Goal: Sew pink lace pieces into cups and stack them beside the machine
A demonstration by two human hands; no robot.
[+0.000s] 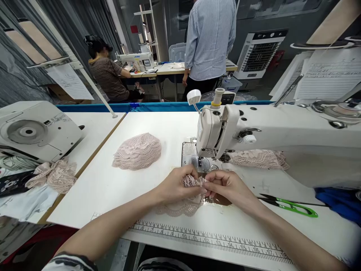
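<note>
Bare bench (113, 188) left of center, its ruled front edge (203, 238) across the bottom, lace piece (182, 207) at lower center, long axis roughly sideways, scalloped edge facing down-frame, left hand (180, 183) and right hand (227, 185) both pinching it.

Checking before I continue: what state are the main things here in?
Held lace, bunched up
Left hand, pinching held lace
Right hand, pinching held lace
Lace stack, piled up
Sewing machine, upright; whether running unclear
Lace bundle, partly hidden by sewing machine
Green snips, lying, blades apart
</note>
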